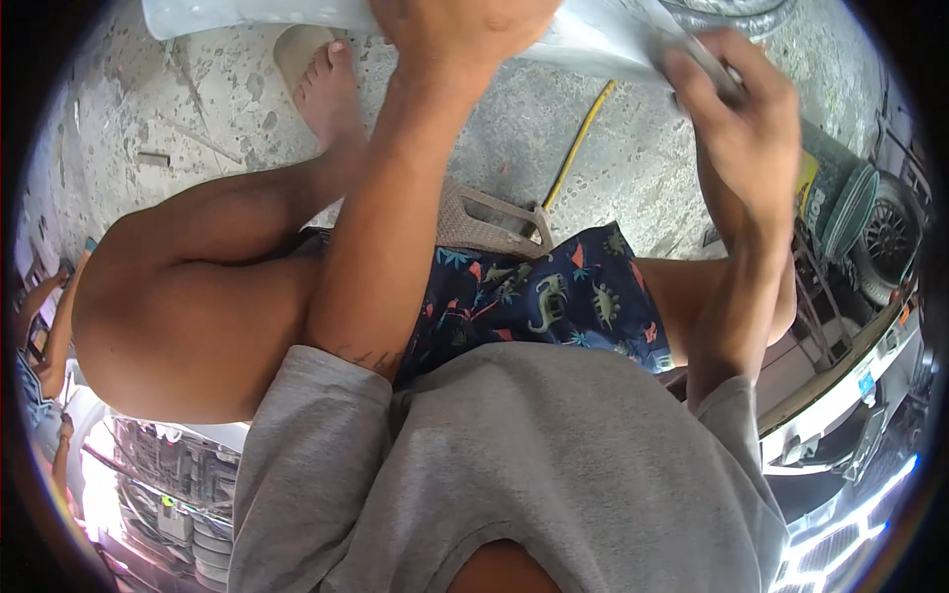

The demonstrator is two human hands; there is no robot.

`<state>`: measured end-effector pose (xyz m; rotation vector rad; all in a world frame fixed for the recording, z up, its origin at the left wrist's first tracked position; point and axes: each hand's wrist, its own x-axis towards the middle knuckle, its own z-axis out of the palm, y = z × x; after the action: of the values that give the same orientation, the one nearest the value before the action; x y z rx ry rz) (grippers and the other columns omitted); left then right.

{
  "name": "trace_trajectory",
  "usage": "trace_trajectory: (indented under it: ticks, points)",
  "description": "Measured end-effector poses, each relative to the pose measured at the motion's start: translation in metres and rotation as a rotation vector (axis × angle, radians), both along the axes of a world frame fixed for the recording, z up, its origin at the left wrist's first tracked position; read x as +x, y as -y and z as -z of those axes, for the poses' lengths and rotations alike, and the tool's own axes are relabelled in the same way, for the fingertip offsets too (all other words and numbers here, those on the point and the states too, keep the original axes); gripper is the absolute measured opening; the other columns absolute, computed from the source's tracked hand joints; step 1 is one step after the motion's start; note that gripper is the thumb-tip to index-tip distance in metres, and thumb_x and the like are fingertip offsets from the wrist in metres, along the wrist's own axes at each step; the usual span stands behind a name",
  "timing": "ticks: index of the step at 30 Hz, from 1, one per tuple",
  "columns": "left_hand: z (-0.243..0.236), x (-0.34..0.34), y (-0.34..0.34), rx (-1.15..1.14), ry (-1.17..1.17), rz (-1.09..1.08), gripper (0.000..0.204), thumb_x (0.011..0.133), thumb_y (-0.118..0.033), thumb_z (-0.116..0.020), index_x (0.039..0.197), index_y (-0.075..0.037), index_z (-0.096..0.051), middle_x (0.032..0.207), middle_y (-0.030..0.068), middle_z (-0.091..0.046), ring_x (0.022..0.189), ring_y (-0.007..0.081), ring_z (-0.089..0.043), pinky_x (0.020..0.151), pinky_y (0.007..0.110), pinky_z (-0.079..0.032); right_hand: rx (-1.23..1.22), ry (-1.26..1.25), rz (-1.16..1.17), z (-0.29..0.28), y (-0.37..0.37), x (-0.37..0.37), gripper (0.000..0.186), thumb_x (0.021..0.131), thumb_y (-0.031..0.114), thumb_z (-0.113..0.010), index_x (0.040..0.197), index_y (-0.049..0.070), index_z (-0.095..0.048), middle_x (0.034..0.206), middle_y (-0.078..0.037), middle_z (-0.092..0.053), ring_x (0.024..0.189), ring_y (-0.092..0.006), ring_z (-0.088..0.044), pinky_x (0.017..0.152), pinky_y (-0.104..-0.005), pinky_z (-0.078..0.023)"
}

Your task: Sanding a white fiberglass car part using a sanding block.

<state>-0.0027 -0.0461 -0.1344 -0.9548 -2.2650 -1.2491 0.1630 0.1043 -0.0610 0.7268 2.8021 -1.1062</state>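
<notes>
Two hands worked on a pale panel [603, 40] lying over the concrete floor [633, 158] at the top of view. Left hand [465, 25] pressed down on the panel, its grip indeterminable. Right hand [736, 109] clenched a small grey object, unidentifiable, against the panel's edge.

Head view, steeply downward, close over lap, seemingly seated

The pale panel [593, 40] runs off the top edge, the left hand [465, 25] partly cut.
</notes>
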Motion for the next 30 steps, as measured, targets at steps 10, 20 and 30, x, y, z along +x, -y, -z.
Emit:
trace_trajectory:
  ticks: [10,20,30]
  points:
    - [0.004,0.001,-0.004,0.041,-0.038,-0.04,0.026,0.091,-0.015,-0.063,0.069,-0.005,-0.057,0.07,0.0125,-0.059,0.073,0.0356,-0.058,0.083,0.046,-0.041,0.107,0.047,0.119,-0.009,0.015,-0.006,0.03,0.091,0.03,-0.08,0.094,0.001,-0.076,0.069,-0.003,-0.066,0.061,-0.0075,-0.057,0.057,-0.0238,-0.046]
    - [0.008,0.002,-0.003,0.051,-0.03,-0.037,0.026,0.089,-0.015,-0.065,0.066,-0.006,-0.057,0.068,0.0117,-0.06,0.072,0.0345,-0.059,0.083,0.045,-0.041,0.053,0.052,0.178,-0.002,0.015,0.007,0.034,0.093,0.03,-0.078,0.094,-0.004,-0.073,0.071,0.002,-0.059,0.064,-0.005,-0.05,0.056,-0.0242,-0.04]
    - [0.003,0.0,-0.01,0.091,-0.031,-0.031,0.026,0.087,-0.015,-0.066,0.065,-0.006,-0.056,0.067,0.0099,-0.058,0.071,0.0334,-0.058,0.082,0.045,-0.041,0.248,-0.13,-0.043,0.021,0.001,-0.017,0.023,0.092,0.021,-0.079,0.099,0.0,-0.074,0.074,-0.002,-0.064,0.065,-0.0115,-0.056,0.06,-0.0305,-0.045]
